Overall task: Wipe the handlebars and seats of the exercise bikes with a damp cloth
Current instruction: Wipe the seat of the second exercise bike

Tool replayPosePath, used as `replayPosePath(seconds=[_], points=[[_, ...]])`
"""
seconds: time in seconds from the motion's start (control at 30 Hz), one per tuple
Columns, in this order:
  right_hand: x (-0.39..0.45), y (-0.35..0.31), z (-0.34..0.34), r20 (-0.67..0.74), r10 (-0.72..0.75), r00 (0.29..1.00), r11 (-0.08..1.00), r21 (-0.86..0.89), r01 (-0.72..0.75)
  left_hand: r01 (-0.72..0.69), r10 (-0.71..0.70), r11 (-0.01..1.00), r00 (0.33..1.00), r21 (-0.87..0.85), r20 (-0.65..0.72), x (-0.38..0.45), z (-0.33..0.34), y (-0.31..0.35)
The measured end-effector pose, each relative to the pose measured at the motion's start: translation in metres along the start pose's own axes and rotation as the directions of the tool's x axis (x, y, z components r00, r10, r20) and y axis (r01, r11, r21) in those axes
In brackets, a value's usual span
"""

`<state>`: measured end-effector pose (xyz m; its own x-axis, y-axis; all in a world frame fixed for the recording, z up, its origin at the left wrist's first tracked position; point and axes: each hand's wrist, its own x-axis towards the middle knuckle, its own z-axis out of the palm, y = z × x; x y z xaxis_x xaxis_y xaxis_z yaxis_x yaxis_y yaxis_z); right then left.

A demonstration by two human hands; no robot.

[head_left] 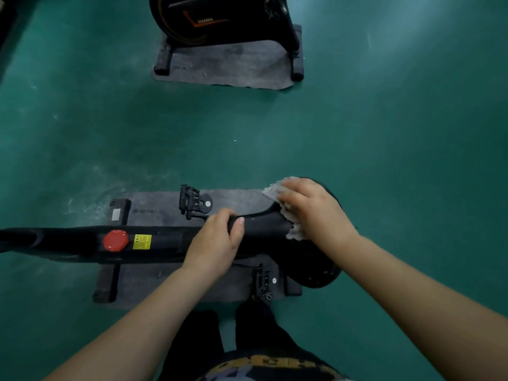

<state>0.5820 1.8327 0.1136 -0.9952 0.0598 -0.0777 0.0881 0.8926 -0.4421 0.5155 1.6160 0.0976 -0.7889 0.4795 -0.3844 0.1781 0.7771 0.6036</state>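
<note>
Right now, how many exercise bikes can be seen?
2. The near bike lies across the lower middle, under both hands. The far bike stands at the top, cut by the frame edge. Others may be outside the view.

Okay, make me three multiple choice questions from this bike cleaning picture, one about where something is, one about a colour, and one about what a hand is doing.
1. Where is the cloth?
A. On the floor
B. On the seat, under the right hand
C. Draped over a pedal

2. What colour is the round knob on the bike frame?
A. Red
B. Blue
C. White

3. What is the left hand doing?
A. Hanging free at the side
B. Lying flat on the mat
C. Gripping the narrow nose of the seat

Answers:
1. B, the pale cloth shows from under the right hand, which presses it on the wide part of the black seat.
2. A, the knob is bright red, beside a yellow sticker.
3. C, its fingers and thumb curl round the front end of the seat.
</note>
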Motion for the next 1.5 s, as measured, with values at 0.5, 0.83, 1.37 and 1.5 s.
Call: replayPosePath(seconds=[0.5, 0.83, 1.37, 1.5], points=[[0.03, 0.019, -0.005, -0.053, 0.143, 0.988, 0.981, 0.14, -0.134, 0.026, -0.002, 0.948, 0.997, 0.316, -0.077, 0.014, 0.001, 0.012], [-0.037, -0.028, 0.035, -0.084, -0.075, 0.994, 0.996, 0.051, 0.08, 0.006, 0.017, 0.954, 0.997, 0.301, -0.072, 0.018, 0.001, 0.008], [-0.062, -0.036, 0.035, -0.304, 0.36, 0.882, 0.93, 0.195, -0.312, -0.046, 0.062, 0.954, 0.997, 0.295, -0.045, 0.019, -0.001, 0.005], [-0.028, -0.067, 0.061, -0.338, 0.341, 0.877, 0.939, 0.162, -0.302, -0.072, 0.081, 0.957, 0.997, 0.282, -0.02, 0.019, -0.001, 0.004]])
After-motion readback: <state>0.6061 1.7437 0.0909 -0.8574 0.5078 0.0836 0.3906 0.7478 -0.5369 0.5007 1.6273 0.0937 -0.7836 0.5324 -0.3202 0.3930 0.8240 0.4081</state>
